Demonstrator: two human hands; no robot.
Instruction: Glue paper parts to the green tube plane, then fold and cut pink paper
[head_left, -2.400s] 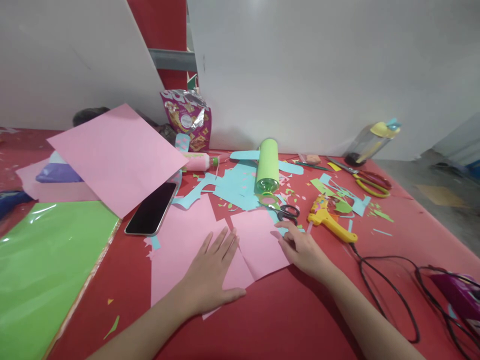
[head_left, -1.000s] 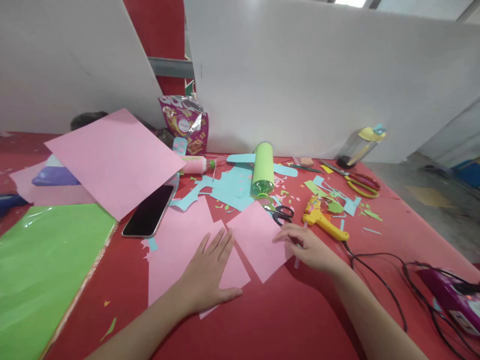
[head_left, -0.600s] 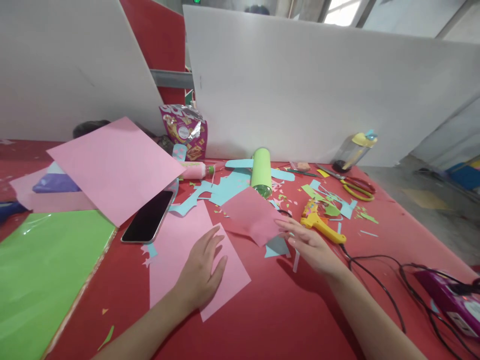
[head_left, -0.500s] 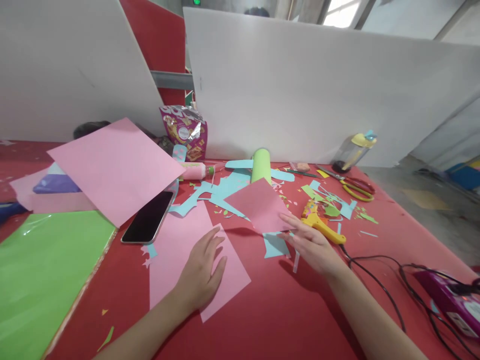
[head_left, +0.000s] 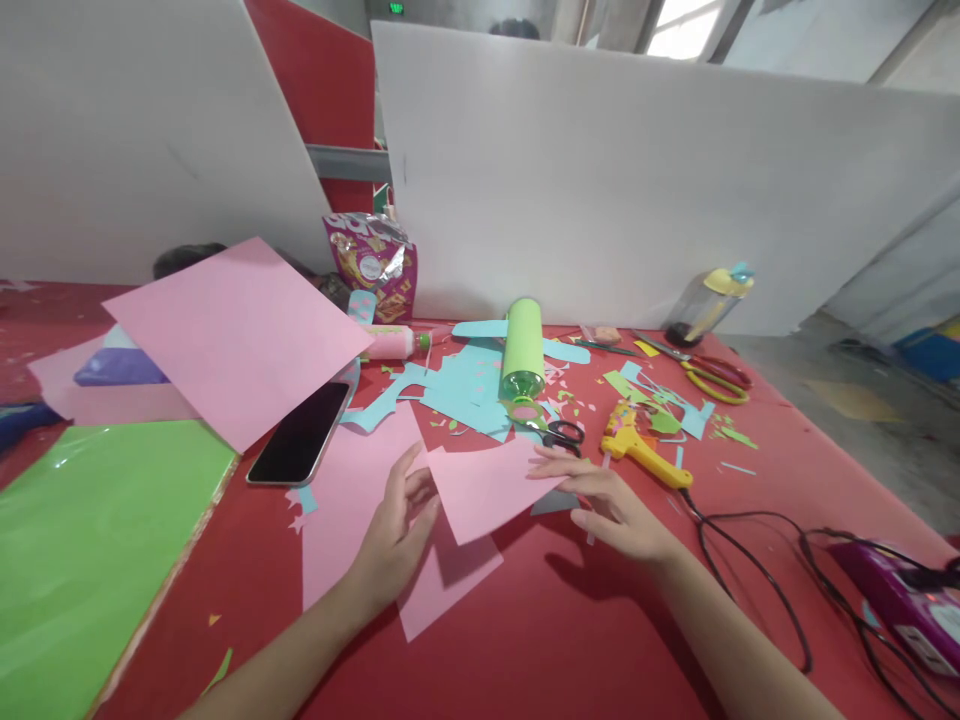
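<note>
A piece of pink paper (head_left: 484,490) is tilted above the table, casting a shadow below. My right hand (head_left: 615,505) pinches its right edge, with the fingers on top. At its left edge is my left hand (head_left: 397,530), fingers loosely curved and thumb apart; whether they touch the paper I cannot tell. Larger pink paper sheets (head_left: 337,520) lie beneath, on the red table. Just beyond the held piece are black-handled scissors (head_left: 564,434) and a bottle wrapped in green paper (head_left: 523,345) lying on light blue paper (head_left: 465,390). Part of a grey-looking scrap (head_left: 555,503) shows beneath the right hand.
A yellow glue gun (head_left: 645,458) with a black cord lies right, near a purple power strip (head_left: 900,600). Left are a phone (head_left: 300,435), a large pink sheet (head_left: 240,340) and a green pack (head_left: 112,540). Larger scissors (head_left: 712,378) and a clear bottle (head_left: 705,308) stand farther back.
The pink paper in my right hand has come nearer and left, to my left hand. The green bottle's near end and the black-handled scissors are now uncovered.
</note>
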